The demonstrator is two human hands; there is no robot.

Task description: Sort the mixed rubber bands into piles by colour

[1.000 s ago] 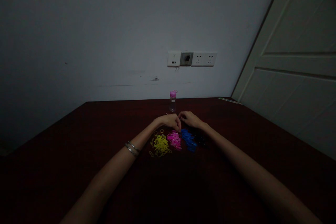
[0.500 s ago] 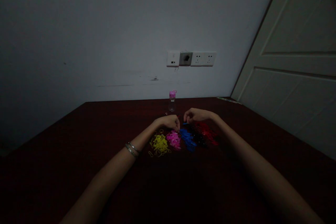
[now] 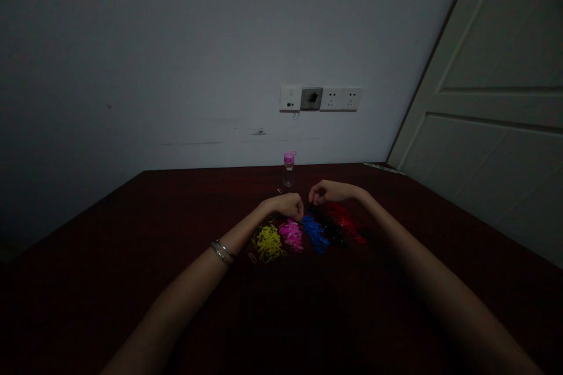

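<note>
Small elastic bands lie in colour-sorted piles on the dark red-brown table. From left to right they are the yellow bands [image 3: 268, 243], pink bands [image 3: 292, 234], blue bands [image 3: 315, 235], black bands [image 3: 335, 231] and red bands [image 3: 346, 221]. My left hand [image 3: 289, 205] is closed, its fingertips at the far ends of the pink and blue piles. Across a small gap, my right hand [image 3: 326, 191] has its fingers bent together, just beyond the black pile. It is too dark to make out what either hand pinches.
Behind my hands stands a small clear bottle [image 3: 288, 176] with a pink cap, near the wall. A pale clip-like piece [image 3: 279, 191] lies in front of it. Sockets [image 3: 341, 98] are set in the wall, and a white panelled door [image 3: 492, 99] is at right.
The blue bit under my right fingertips no longer shows there. Both hands have shifted very slightly to the right; the piles look much the same.
</note>
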